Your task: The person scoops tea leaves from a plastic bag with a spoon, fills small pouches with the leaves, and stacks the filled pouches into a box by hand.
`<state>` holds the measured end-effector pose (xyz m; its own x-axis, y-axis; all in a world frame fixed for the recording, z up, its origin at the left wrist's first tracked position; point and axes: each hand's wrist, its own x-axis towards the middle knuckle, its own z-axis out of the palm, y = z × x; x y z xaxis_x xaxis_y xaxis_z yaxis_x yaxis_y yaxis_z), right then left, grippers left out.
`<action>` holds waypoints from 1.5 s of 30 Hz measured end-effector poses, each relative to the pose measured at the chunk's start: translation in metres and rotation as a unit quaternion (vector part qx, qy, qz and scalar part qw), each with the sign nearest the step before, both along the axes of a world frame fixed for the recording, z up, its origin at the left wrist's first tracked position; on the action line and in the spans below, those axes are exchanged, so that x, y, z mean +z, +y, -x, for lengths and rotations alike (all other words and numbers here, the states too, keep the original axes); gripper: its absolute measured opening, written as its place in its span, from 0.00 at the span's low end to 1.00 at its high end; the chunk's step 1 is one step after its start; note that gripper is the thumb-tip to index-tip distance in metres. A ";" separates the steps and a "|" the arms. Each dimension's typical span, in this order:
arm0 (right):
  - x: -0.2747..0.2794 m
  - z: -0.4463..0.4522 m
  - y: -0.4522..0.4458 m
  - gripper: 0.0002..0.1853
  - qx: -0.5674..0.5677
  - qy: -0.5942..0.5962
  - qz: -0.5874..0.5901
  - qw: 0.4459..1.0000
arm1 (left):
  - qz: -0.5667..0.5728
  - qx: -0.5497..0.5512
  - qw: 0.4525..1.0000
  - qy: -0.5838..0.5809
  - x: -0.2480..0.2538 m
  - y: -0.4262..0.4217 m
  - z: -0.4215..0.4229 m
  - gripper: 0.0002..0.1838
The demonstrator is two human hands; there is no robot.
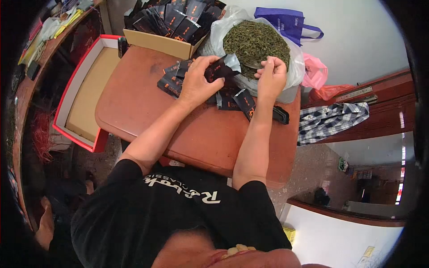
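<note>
My left hand point(200, 82) is closed around a black packet point(218, 70), whose silvery inner side shows at the open mouth. The mouth faces the dried green leaves point(254, 42) heaped in a clear plastic bag point(217, 33). Over the near side of that heap, my right hand point(272, 75) pinches a metal spoon point(253, 64); its bowl lies at the leaves and its handle is mostly hidden by the fingers. More black packets with orange print point(170, 82) lie flat beside my left hand, and others point(245, 102) lie below the bag.
A cardboard box point(156, 43) full of black packets stands at the table's point(134, 98) far edge. Left of it is a red-rimmed tray point(73, 87). A black object point(280, 115) lies near my right forearm. Blue point(286, 24) and pink bags point(315, 71) and a checked cloth point(330, 120) are at right.
</note>
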<state>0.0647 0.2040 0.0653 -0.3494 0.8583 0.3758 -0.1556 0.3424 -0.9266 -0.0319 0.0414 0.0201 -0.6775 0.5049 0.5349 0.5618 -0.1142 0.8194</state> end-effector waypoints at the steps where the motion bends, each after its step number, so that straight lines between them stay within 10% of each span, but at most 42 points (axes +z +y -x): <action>1: 0.000 0.000 -0.004 0.08 -0.001 -0.010 -0.008 1.000 | 0.003 -0.007 1.000 0.002 -0.004 0.001 0.002 0.27; 31: 0.002 -0.029 -0.003 0.10 0.083 0.196 0.069 0.975 | 0.033 0.019 0.998 0.057 -0.004 -0.001 0.005 0.27; 39: 0.013 -0.034 -0.024 0.08 0.143 0.159 0.068 0.974 | 0.056 0.013 0.997 0.055 -0.003 -0.002 0.002 0.28; 45: 0.023 -0.023 -0.051 0.08 0.050 -0.041 -0.152 0.986 | 0.065 0.012 0.996 0.065 0.000 -0.002 0.002 0.28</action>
<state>0.0877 0.1533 0.0886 -0.4664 0.6706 0.5768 -0.1313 0.5924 -0.7949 -0.0343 0.0389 0.0197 -0.6194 0.5610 0.5492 0.6650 0.0031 0.7468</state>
